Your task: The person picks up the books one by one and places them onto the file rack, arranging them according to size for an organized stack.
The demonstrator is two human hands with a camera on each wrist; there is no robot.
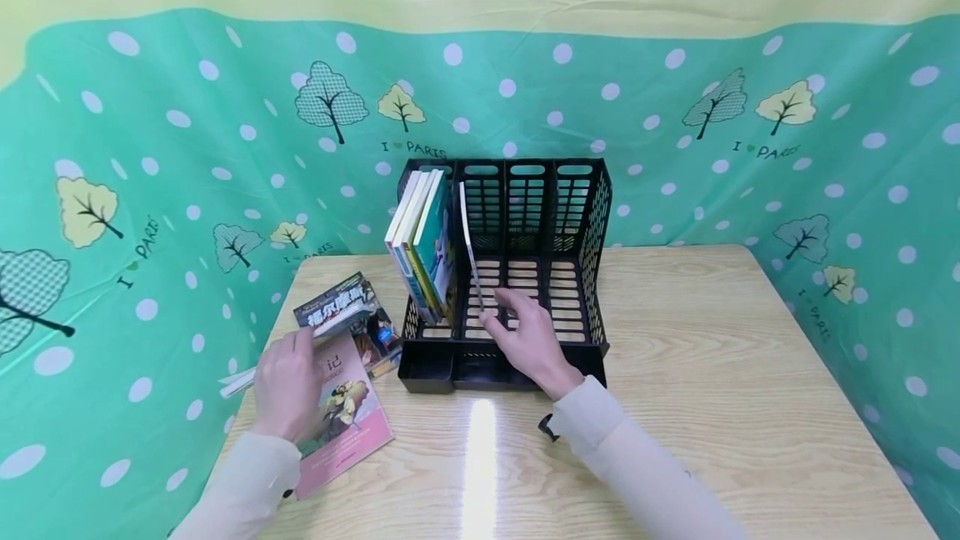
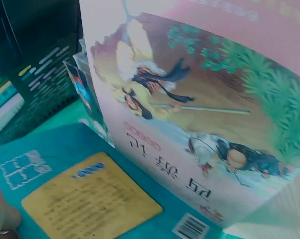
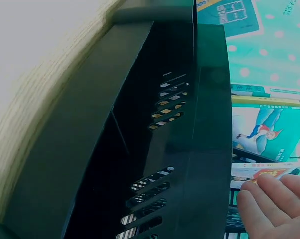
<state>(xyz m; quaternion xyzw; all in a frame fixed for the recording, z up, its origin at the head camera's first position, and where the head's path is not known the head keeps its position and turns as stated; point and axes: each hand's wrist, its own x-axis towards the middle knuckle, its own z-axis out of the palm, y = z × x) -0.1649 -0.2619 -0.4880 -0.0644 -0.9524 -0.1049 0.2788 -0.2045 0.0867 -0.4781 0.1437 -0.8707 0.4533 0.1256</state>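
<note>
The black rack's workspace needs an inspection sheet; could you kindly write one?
Surface: pale wood-grain table with a glare streak.
Job's things: black plastic slotted rack; upright white-and-green books in its leftmost slot, a thin white-edged book in the next; pink-covered book and dark-covered book lying left of it.
Clutter: nothing seen.
Hands: left hand grips a teal-covered book; right hand is at the thin white-edged book, contact unclear.
Cables: nothing seen.
Surroundings: green dotted fabric printed with trees.
</note>
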